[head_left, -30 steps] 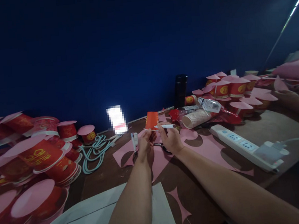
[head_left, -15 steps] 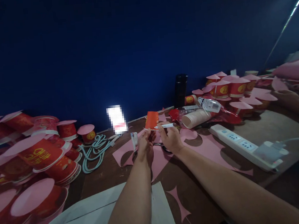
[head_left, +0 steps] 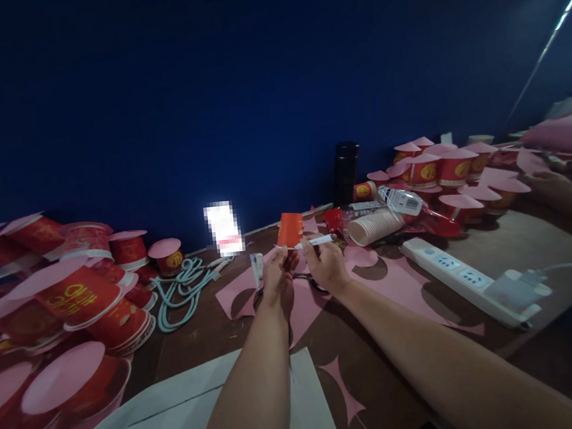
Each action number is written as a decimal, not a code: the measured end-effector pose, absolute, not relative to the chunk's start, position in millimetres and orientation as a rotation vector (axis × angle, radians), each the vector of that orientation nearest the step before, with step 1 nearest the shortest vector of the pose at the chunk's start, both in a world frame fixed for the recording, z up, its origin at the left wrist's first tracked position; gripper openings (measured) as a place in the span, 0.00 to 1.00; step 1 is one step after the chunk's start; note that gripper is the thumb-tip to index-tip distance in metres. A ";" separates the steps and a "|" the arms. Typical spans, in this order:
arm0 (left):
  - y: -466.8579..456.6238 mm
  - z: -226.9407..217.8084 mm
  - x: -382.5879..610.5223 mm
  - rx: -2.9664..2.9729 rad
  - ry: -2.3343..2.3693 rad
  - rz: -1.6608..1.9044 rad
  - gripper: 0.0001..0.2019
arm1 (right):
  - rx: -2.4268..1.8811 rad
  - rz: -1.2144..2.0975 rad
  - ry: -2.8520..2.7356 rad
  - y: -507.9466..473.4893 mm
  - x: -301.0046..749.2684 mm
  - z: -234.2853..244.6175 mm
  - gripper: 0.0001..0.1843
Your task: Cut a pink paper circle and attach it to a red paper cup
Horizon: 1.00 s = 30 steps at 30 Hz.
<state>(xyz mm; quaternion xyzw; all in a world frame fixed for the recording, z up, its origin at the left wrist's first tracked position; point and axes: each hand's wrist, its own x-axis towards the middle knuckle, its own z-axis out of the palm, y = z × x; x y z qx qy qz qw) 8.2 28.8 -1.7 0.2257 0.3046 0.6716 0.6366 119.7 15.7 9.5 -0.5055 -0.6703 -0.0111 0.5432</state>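
Observation:
My left hand (head_left: pixel 278 283) is closed on the lower edge of an upside-down red paper cup (head_left: pixel 290 229), held up over the brown table (head_left: pixel 216 327). My right hand (head_left: pixel 326 266) pinches a white pen (head_left: pixel 316 241), its tip lying against the cup's rim. Both hands are over a pink paper sheet (head_left: pixel 372 280) with round holes cut out of it. Scissors (head_left: pixel 308 280) lie on the sheet just beneath my right hand. A small white stick-like object (head_left: pixel 257 269) stands left of my left hand.
Red cups with pink paper lids are heaped at the left (head_left: pixel 68 300) and back right (head_left: pixel 442 171). A stack of plain cups (head_left: pixel 374 227), a black bottle (head_left: pixel 346 171), a white power strip (head_left: pixel 464 279), coiled teal cables (head_left: pixel 182 287) and white paper (head_left: pixel 183 417) surround the hands. Another person's hand (head_left: pixel 554 184) is at far right.
The pen has tilted slightly, its tip shifting along the cup's rim. The hands stay almost in place. The other person's hand at far right has moved a little.

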 end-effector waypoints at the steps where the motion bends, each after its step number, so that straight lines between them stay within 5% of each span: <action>1: 28.6 -1.4 8.3 0.508 0.697 1.533 0.08 | -1.207 -0.025 -1.587 15.6 119.4 9.3 0.19; 30: 28.6 -2.8 7.5 0.478 0.683 1.537 0.08 | -1.210 0.007 -1.537 11.6 119.8 15.9 0.21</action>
